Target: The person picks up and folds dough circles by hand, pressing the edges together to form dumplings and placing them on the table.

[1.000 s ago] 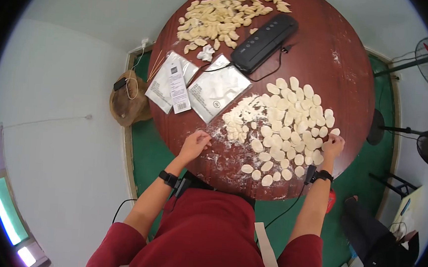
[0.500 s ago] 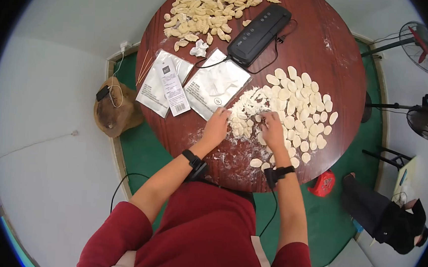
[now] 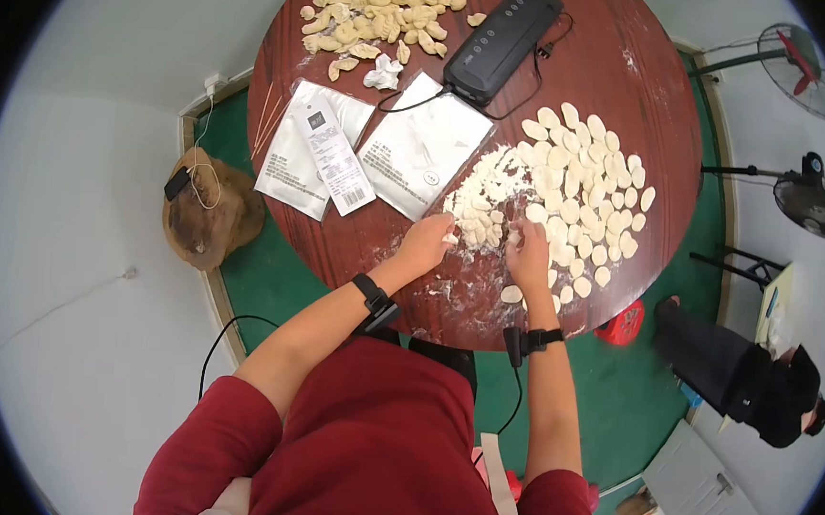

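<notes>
My left hand (image 3: 427, 243) is closed with its fingertips together at the left edge of a pile of small dough pieces (image 3: 481, 226); a bit of whitish dough shows at its fingertips. My right hand (image 3: 527, 256) is beside the pile's right side with its fingers bent inward; what they hold, if anything, is too small to name. Loose flour (image 3: 499, 176) lies just beyond the dough pieces. To the right, many flat round dough discs (image 3: 584, 198) spread over the round wooden table (image 3: 635, 82).
Folded dumplings (image 3: 377, 11) cover the table's far left. Nearer are a black machine (image 3: 502, 44) with a cord, silver bags (image 3: 425, 148), a labelled packet (image 3: 336, 161) and crumpled paper (image 3: 383, 72). A person (image 3: 744, 376) and fans (image 3: 811, 204) are at the right.
The view has shifted slightly. My left hand has drawn its fingers together at the dough pieces, and my right hand has moved slightly away from the pile.
</notes>
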The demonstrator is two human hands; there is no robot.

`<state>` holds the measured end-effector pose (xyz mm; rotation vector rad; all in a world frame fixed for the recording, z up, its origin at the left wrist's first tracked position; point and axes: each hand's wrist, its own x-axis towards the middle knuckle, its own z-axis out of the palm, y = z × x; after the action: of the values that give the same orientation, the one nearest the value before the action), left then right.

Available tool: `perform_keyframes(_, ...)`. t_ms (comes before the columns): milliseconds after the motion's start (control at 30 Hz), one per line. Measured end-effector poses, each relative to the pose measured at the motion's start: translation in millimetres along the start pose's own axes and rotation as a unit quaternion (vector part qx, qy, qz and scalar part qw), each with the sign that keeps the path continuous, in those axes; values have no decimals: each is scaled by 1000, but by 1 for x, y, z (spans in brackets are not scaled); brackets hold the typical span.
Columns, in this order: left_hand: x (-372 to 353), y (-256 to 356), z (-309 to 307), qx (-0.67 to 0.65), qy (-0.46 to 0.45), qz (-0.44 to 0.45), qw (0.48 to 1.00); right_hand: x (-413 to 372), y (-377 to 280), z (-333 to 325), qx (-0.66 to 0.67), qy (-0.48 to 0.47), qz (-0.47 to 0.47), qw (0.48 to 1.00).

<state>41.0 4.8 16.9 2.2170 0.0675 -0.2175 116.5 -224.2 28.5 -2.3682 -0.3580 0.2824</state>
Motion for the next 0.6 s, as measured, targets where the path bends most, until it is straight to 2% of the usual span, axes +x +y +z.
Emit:
perform_keyframes(33, -10, 2, -1, -52, -10, -9, 999, -14, -1, 1, 0, 1, 6, 1000)
perform_keyframes(67, -17, 4, -2, -103, -21, -19, 994, -30, -3, 3, 29, -17, 53, 998)
perform_keyframes(167, -31, -6, 8, -101, -56, 24, 993, -69, -8, 16, 35, -26, 66, 997)
perform_keyframes(200, -34, -13, 15, -102, -62, 26, 992, -80, 1, 27, 34, -13, 40, 999)
perform_keyframes(300, -39, -27, 31, -71, -90, 46, 992, -96, -6, 37, 25, 8, 55, 998)
perform_keyframes(367, -43, -26, 31, -37, -59, 73, 995, -101, -13, 39, 18, 48, 52, 997)
perform_keyframes(433, -44, -15, 21, -38, -74, 67, 994, -104, -10, 42, 10, 74, 63, 995)
perform_keyframes(600, -44, -16, 17, -35, -83, 53, 995, -110, -7, 43, 63, 26, 99, 993)
